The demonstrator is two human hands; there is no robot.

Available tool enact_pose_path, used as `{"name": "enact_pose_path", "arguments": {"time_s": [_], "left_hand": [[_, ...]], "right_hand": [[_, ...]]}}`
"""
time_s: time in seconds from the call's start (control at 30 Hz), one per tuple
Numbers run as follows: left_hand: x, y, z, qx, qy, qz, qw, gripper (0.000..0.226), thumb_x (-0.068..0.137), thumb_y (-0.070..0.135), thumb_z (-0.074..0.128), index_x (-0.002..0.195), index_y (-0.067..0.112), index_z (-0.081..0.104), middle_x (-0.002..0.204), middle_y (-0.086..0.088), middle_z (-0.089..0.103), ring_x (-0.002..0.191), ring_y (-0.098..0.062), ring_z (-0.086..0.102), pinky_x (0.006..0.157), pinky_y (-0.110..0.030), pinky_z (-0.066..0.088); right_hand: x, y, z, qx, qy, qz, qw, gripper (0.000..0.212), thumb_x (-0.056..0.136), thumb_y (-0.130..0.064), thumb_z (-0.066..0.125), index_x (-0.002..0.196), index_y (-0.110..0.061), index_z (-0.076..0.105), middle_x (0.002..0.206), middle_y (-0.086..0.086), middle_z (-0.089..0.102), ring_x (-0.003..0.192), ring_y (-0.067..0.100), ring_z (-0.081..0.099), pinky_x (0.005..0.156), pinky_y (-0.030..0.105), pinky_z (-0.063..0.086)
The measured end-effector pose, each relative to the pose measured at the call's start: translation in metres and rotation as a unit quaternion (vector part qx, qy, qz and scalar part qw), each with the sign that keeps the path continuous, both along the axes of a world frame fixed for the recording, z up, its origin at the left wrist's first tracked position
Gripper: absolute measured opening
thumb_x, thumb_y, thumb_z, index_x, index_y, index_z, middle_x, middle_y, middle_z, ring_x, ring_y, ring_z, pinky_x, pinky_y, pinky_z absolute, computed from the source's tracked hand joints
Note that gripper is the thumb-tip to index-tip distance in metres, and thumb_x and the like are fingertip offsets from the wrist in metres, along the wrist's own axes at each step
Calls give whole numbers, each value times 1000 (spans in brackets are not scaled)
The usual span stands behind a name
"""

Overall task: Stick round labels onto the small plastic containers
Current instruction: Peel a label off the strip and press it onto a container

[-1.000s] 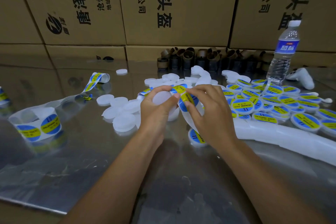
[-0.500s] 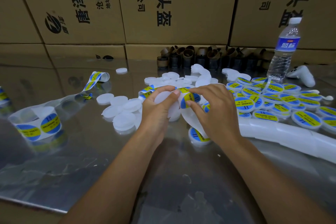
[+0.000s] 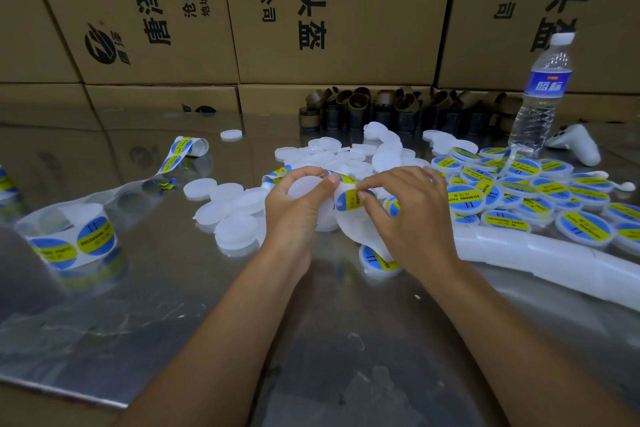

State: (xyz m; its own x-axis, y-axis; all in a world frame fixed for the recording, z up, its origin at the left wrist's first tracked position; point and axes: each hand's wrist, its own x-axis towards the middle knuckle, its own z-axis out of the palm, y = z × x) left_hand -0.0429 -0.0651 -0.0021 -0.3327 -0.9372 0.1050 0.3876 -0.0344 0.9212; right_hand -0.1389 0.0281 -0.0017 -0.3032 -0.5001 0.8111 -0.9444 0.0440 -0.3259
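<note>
The scene is dim and evenly lit, with a cool, muted cast and no hard shadows. The glossy worktop [image 3: 104,322] mirrors the cardboard boxes [image 3: 346,10] behind it and carries pale, smeared glare toward its front edge. Wide-angle distortion tilts the box edges outward at the frame sides; the left hand [image 3: 294,211] and right hand [image 3: 412,218] at the centre are sharp, the bottom corners softer

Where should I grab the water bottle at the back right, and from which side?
Probably grip the water bottle round its middle, at the blue label, coming from the front. It stands upright with cartons behind, labelled containers at its foot and a white device to its right, so the upper body looks freest.
</note>
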Motion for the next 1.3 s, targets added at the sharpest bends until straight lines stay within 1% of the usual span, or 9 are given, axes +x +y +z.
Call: {"name": "enact_pose_path", "arguments": {"time_s": [0.17, 0.23, 0.47, 0.63, 0.77, 0.9, 1.03, 1.17, 1.3], "left_hand": [[0, -4, -1, 3, -27, 51, 998, 20, 71, 13, 81, 71, 27, 66, 64, 18, 64, 56, 2, 62, 57, -18, 53], [0, -4, -1, 5, -37, 65, 997, 19, 71, 15, 81, 73, 26, 66, 71, 17, 63, 60, 1, 60, 50, -15, 49], [0, -4, -2, 14, -34, 47, 998, 20, 71, 13, 81, 77, 25, 65, 57, 18, 65, 46, 5, 56, 65, -24, 53], [0, -3, -1, 19, -30, 55, 998, 20, 70, 13, 81, 74, 25, 65, 60, 16, 64, 57, -3, 60, 65, -25, 52], [1, -3, -2, 22, -26, 55, 998, 20, 70, 13, 81, 75, 24, 65, 78, 8, 66, 72, -13, 61, 74, -31, 53], [1, -4, -4, 25, -23, 49, 998, 21, 71, 10, 81, 75, 23, 65, 56, 18, 64, 55, -4, 59, 68, -27, 51], [1, -3, -4, 19, -28, 43, 999, 21, 73, 11, 79, 77, 24, 64, 49, 23, 60, 43, 2, 54, 52, -15, 48], [2, -1, -2, 16, -41, 34, 998, 19, 72, 16, 80, 78, 25, 65, 53, 21, 62, 47, -2, 56, 60, -23, 49], [2, 1, 1, 10, -32, 28, 999, 19, 70, 19, 82, 78, 25, 66, 60, 15, 67, 62, -10, 63, 66, -27, 52]], "right_hand": [[2, -2, 0, 4, -21, 22, 1000, 6, 76, -14, 63, 80, -16, 68, 87, -1, 63, 87, 22, 57, 81, 28, 30], [3, -2, 2, -2, -30, 29, 999, 6, 74, -14, 61, 77, -15, 66, 83, -2, 61, 84, 20, 54, 78, 26, 29], [10, -1, 8, -47, -94, 55, 993, 7, 69, -14, 55, 63, -13, 56, 68, -6, 54, 74, 17, 45, 73, 31, 35], [8, 1, 12, -64, -196, 81, 975, 13, 76, -9, 56, 63, -13, 53, 66, -11, 49, 76, 16, 48, 70, 11, 33], [6, 2, 13, -41, -238, 96, 966, 16, 80, -1, 58, 68, -12, 57, 73, -5, 56, 81, 15, 52, 75, 14, 37], [8, 3, 14, -30, -262, 103, 959, 21, 80, -1, 57, 67, -18, 55, 74, -7, 57, 79, 7, 51, 72, 4, 33], [7, 3, 19, -74, -340, 147, 926, 28, 81, 1, 56, 65, -22, 56, 68, -15, 57, 70, 1, 51, 75, 17, 40], [11, 4, 27, -116, -401, 217, 882, 19, 73, -8, 56, 64, -24, 59, 61, -19, 57, 64, -2, 51, 62, 10, 40], [13, 3, 28, -98, -467, 250, 842, 23, 68, -13, 54, 61, -30, 67, 62, -13, 56, 70, 10, 51, 69, 22, 41]]}}
